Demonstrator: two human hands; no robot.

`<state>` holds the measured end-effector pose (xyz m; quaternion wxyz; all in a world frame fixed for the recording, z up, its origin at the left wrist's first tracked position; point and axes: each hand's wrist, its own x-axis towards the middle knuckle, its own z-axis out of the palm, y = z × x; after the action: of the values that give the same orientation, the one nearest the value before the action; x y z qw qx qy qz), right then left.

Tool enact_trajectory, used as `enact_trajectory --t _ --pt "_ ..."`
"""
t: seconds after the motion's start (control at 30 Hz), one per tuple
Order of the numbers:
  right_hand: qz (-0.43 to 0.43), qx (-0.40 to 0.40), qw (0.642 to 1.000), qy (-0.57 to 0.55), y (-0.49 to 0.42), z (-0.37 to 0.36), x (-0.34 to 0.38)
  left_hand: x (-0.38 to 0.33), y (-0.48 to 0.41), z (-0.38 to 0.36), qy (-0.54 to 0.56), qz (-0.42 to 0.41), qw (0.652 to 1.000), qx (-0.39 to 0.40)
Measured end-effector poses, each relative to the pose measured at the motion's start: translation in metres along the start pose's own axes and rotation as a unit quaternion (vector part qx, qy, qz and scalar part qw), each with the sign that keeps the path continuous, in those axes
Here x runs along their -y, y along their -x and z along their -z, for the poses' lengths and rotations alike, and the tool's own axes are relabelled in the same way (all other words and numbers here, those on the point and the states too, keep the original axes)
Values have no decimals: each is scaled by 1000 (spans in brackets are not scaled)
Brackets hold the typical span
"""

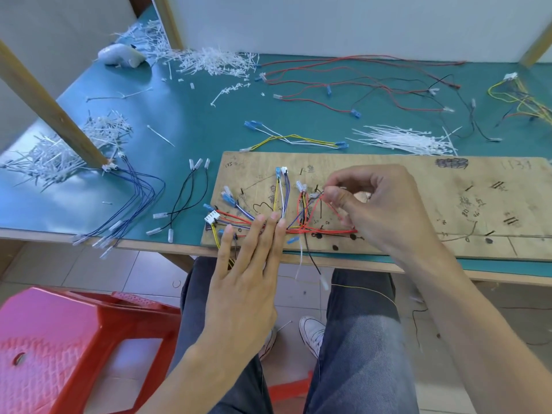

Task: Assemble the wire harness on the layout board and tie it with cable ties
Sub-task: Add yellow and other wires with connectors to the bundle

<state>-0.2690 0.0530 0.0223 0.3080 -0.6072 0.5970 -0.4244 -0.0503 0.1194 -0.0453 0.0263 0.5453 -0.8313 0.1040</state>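
A wooden layout board [418, 180] lies at the table's front edge. On its left part a wire harness [280, 201] of red, yellow, white, purple and black wires fans out to blue and white connectors. My left hand [248, 270] lies flat with straight fingers, the fingertips pressing the wire bundle against the board. My right hand [373, 201] pinches a red wire end with a small connector [315, 195] between thumb and forefinger, just right of the red loop. A bundle of white cable ties [403, 140] lies behind the board.
Loose wires lie on the green table [194, 121]: blue ones [134, 198] and black ones [182, 201] left of the board, red ones [358, 82] behind. Heaps of cut tie ends [215, 61] sit at the back and left. A red stool [68, 348] stands lower left.
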Motion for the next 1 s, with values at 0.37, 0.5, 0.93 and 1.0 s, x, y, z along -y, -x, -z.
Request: enact_trajectory --t 0.37,0.5,0.93,1.0 --pt "41 20 985 168 -72 -40 3 -3 -1 2 10 10 1000 -7" --pt "43 47 972 227 -91 -55 -3 -3 -1 -1 25 11 1000 -7" --pt "17 127 968 218 -117 -51 -3 -3 0 10 122 38 992 -6" --pt "18 138 970 199 -120 -47 -4 -3 -4 21 170 61 984 -6"
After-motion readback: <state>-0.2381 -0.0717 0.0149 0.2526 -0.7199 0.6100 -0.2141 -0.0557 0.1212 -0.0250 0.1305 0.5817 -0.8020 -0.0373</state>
